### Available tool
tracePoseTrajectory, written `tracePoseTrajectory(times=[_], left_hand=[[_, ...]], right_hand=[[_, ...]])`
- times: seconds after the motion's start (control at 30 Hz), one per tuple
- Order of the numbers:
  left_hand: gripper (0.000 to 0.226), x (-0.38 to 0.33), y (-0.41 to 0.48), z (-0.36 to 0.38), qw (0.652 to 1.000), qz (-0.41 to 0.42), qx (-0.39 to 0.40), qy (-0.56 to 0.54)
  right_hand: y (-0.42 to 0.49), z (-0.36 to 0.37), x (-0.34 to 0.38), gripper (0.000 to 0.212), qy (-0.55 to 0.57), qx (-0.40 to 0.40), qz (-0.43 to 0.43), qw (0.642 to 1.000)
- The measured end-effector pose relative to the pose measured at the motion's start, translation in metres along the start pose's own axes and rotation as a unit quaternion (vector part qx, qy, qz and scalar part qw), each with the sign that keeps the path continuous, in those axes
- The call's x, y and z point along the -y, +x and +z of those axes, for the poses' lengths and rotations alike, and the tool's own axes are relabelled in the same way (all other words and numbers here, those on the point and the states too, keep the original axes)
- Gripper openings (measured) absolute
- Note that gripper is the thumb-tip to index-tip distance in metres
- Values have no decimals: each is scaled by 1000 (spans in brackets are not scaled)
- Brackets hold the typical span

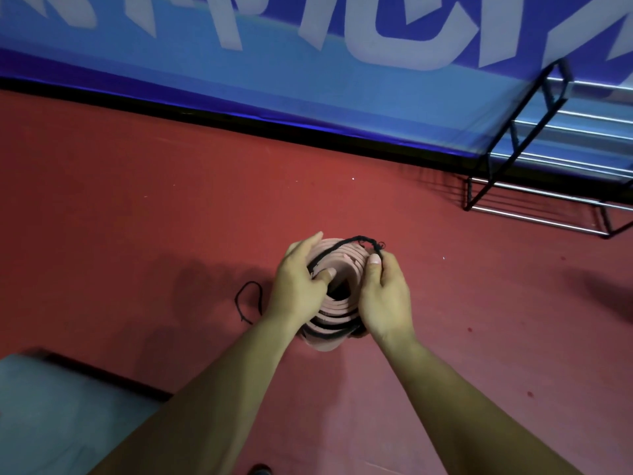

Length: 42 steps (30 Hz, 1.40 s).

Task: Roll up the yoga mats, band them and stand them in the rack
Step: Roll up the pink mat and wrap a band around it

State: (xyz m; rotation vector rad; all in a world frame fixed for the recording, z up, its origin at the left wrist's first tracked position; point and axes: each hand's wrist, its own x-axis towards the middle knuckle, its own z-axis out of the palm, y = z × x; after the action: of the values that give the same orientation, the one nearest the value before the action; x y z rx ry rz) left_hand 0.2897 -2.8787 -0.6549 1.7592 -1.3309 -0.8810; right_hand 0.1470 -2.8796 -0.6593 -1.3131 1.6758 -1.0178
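A rolled pink yoga mat (337, 311) stands on end on the red floor, its spiral top facing me. My left hand (299, 284) grips the roll's left side, thumb over the top edge. My right hand (383, 296) holds the right side and pinches a black band (346, 244) that stretches across the far rim of the roll. A second black band (248, 301) lies loose on the floor just left of the mat. The black and chrome wire rack (534, 186) stands at the far right against the wall.
A blue banner (308, 80) with large pale letters lines the wall behind. A grey-teal mat (61, 413) lies flat at the lower left corner. Red floor (137, 217) spreads between the mat and the wall.
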Motion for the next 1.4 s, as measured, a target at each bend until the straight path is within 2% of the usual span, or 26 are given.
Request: tracePoseTrajectory(times=[0.17, 0.27, 0.4, 0.5, 0.6, 0.73, 0.83, 0.93, 1.07, 1.4], left_hand=[[50, 4, 13, -6, 1000, 1, -9, -17], [48, 4, 17, -10, 999, 28, 11, -19], [46, 7, 25, -14, 997, 66, 27, -21], [46, 9, 29, -11, 996, 83, 11, -14], [42, 8, 30, -5, 997, 81, -13, -14], [35, 8, 33, -2, 995, 102, -16, -9], [32, 9, 38, -9, 995, 103, 15, -2], [32, 9, 42, -16, 993, 109, 51, 3], [33, 8, 44, -18, 992, 114, 49, 12], [34, 7, 35, -6, 996, 90, 6, 10]], right_hand=[[-1, -3, -2, 24, -21, 17, -9, 1000], [9, -5, 4, 21, -25, 24, -3, 999], [28, -7, 8, 22, 9, 74, 14, 997], [30, -3, 6, 26, 21, 95, 19, 995], [21, 3, -2, 35, 23, 78, 13, 997], [20, 0, -2, 29, 47, 57, 34, 997], [19, -2, -1, 24, 57, 51, 50, 996], [16, -1, -5, 32, 100, 46, 84, 990], [12, -6, -4, 29, 140, 38, 92, 985], [10, -18, -5, 28, 53, 53, 67, 995]])
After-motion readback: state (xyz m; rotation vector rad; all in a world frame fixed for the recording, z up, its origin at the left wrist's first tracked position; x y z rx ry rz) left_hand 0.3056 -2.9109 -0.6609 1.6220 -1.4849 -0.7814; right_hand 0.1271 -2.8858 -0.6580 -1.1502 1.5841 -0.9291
